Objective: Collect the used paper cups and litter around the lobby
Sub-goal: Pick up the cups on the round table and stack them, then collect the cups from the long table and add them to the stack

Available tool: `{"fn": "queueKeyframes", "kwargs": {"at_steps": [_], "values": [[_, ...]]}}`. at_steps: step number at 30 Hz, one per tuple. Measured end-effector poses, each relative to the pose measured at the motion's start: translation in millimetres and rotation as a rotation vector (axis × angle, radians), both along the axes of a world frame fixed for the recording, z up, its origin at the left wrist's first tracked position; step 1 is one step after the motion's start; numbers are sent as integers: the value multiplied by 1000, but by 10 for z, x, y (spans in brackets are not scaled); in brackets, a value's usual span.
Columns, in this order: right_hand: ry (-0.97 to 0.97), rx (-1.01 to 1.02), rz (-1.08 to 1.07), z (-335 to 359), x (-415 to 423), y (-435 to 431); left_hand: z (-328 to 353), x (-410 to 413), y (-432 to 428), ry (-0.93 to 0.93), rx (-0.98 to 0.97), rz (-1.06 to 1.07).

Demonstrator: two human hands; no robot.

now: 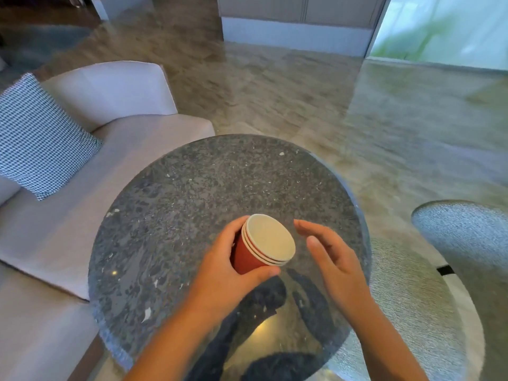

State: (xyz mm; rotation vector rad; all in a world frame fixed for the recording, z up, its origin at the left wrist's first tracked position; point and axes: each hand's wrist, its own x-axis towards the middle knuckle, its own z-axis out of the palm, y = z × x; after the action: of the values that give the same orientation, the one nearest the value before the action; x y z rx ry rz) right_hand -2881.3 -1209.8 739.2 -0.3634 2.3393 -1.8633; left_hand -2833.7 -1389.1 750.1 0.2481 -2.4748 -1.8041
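Hands: left hand [231, 268] grips stacked red cups [261, 244]; right hand [330, 257] loose-fingered beside, above table [192, 188].

A round dark speckled table [209, 193] fills the middle, and above its six o'clock part the left hand [228, 268] grips a stack of red paper cups [261, 246], three cream rims nested, mouths tilted toward the camera. The right hand [330, 257] hangs at the stack's three o'clock, fingers straight, not touching it. A pale sofa [110, 100] with a checked cushion [38, 133] sits at the table's nine to ten o'clock, on a glossy marbled floor [275, 86].
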Motion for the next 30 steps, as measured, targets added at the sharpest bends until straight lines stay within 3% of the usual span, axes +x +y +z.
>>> {"fn": "queueKeyframes", "kwargs": {"at_steps": [6,11,20,30], "values": [[224,486,-267,-82,288,155,-26,-86,-5,25,104,-111],[305,730,-481,-58,725,57,-47,-87,-114,26,200,-282],[163,952,-696,-58,1609,-67,-397,175,26,-12,271,-540],[38,929,-1117,2,2644,355,-313,636,833,45,248,-926]]}}
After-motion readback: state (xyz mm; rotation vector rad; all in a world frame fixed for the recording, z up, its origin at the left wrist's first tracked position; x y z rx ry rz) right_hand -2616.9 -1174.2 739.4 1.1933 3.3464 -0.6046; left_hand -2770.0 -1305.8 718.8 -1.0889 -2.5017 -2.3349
